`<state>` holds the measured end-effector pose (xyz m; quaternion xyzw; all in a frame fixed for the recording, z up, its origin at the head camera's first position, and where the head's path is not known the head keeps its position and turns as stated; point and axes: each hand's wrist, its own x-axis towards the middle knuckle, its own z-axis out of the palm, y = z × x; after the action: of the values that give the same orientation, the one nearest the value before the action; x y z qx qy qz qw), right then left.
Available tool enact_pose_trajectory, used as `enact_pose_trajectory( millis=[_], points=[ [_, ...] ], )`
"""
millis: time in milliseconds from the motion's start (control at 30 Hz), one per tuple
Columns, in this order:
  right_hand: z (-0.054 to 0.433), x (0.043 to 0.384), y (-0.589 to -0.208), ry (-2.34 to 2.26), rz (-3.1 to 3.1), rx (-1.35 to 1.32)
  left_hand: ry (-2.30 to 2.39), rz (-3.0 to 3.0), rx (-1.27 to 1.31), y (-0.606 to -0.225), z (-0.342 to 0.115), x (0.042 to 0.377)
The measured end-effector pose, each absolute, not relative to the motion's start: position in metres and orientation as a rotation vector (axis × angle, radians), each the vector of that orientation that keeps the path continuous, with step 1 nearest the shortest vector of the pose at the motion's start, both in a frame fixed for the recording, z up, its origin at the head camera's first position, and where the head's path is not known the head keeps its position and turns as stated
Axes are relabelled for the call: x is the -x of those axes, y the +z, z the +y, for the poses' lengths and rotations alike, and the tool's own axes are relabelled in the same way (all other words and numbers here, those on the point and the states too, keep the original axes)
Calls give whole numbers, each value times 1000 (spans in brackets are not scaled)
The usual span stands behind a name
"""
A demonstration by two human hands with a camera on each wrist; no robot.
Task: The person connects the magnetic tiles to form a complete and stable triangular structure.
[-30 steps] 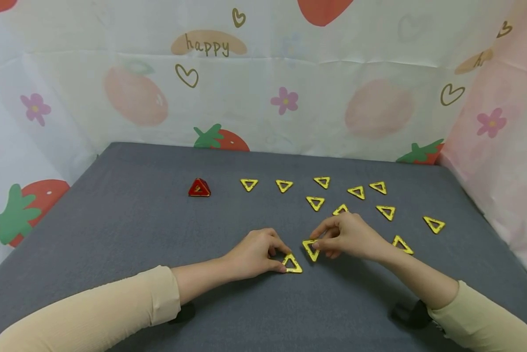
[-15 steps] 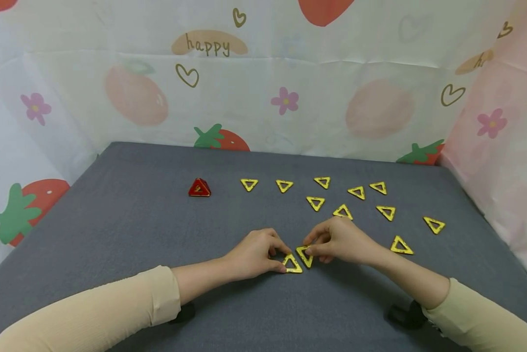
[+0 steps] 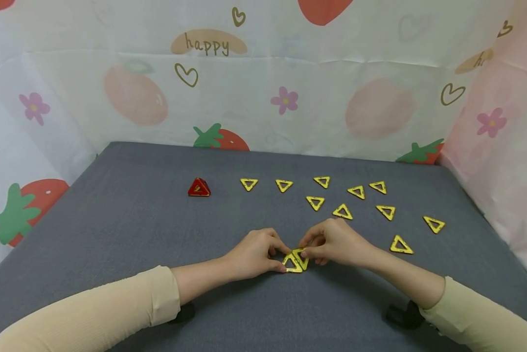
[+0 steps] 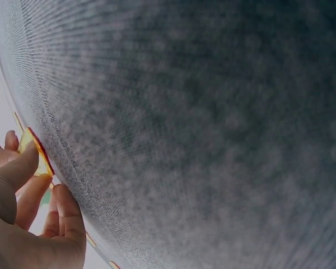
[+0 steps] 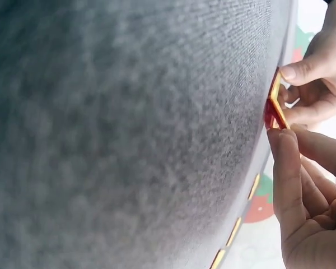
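Two yellow triangular magnetic tiles with open centres meet edge to edge on the grey cloth. My left hand (image 3: 258,254) pinches the left magnetic tile (image 3: 293,271) at its left side between thumb and fingers. The right magnetic tile (image 3: 305,266) is pinched by my right hand (image 3: 335,243). In the right wrist view the two tiles join at an angle, the nearer one tilted with its red underside (image 5: 270,115) showing. The left wrist view shows my left hand (image 4: 31,213) low at the edge, its fingers partly covering a yellow tile (image 4: 45,165).
Several loose yellow triangular tiles lie flat behind and to the right, one (image 3: 401,245) near my right forearm. A small red pyramid (image 3: 199,187) stands at the back left. Grey cloth (image 3: 157,220) covers the table, with a printed curtain (image 3: 254,98) behind it.
My right hand has moved left and slightly toward me with its tile, closing the gap until the tile meets the left one. My left hand stays in place.
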<state>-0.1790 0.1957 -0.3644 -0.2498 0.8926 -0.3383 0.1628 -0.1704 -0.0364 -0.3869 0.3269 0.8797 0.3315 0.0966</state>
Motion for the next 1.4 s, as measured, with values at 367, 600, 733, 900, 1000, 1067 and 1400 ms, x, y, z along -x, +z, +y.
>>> enact_pose_trajectory(
  millis=[367,600,733,900,1000,1067,1400],
  points=[
    [193,180,-366,-967,2495,749,964,2633,-1013,-389,-37,171],
    [193,181,-368,-913,2513,838,965,2633,-1058,-390,-38,172],
    [192,181,-370,-925,2482,833,990,2621,-1081,-391,-38,172],
    [191,181,-372,-929,2440,838,1028,2593,-1042,-392,-39,173],
    [190,181,-374,-931,2427,851,1047,2586,-1036,-393,-40,174],
    [189,181,-374,-931,2422,860,1063,2585,-1043,-393,-41,174],
    [186,181,-377,-902,2443,901,1109,2582,-995,-393,-42,174]
  ],
)
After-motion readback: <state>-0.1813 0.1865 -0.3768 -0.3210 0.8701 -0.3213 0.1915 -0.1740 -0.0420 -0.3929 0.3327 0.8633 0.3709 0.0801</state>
